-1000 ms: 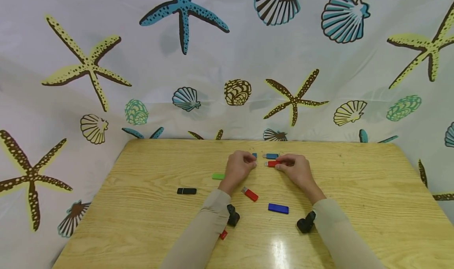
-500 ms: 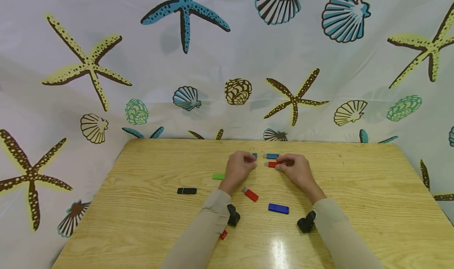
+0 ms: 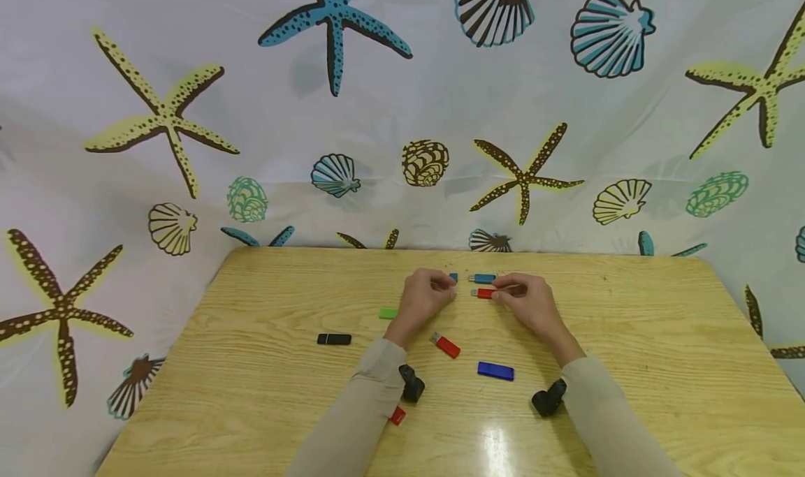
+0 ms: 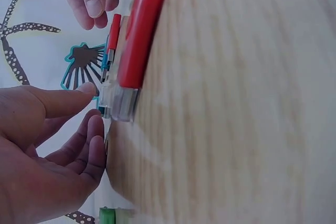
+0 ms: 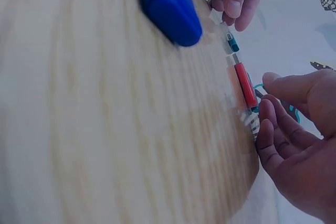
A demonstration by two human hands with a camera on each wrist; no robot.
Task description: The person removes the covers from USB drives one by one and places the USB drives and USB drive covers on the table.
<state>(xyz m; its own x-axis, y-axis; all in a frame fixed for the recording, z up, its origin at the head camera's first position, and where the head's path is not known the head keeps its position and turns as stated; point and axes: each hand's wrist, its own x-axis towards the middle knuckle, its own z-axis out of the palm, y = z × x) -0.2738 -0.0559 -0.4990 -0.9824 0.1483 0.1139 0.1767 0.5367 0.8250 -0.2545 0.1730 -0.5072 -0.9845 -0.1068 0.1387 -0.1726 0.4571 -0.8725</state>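
Note:
In the middle back of the table, a red USB stick (image 3: 483, 293) lies with its metal plug facing left, in front of a blue USB stick (image 3: 483, 279). My right hand (image 3: 530, 300) is at the red stick's right end, and the right wrist view shows its thumb and fingers parted beside the stick. To the left, my left hand (image 3: 423, 299) has a gap between thumb and fingers. Close to its fingertips is a small clear cap (image 4: 106, 94). Past them lies a small blue cap (image 3: 454, 277), partly hidden by the left hand.
Nearer on the wooden table (image 3: 264, 393) lie a red USB stick (image 3: 448, 346) with a clear cap, a dark blue stick (image 3: 495, 371) and a black stick (image 3: 334, 339). A green stick (image 3: 388, 313) and another red piece (image 3: 397, 415) are partly behind my left arm.
Both hands keep their places beside the red stick and the caps. The whole head view has shifted slightly; nothing else has visibly moved.

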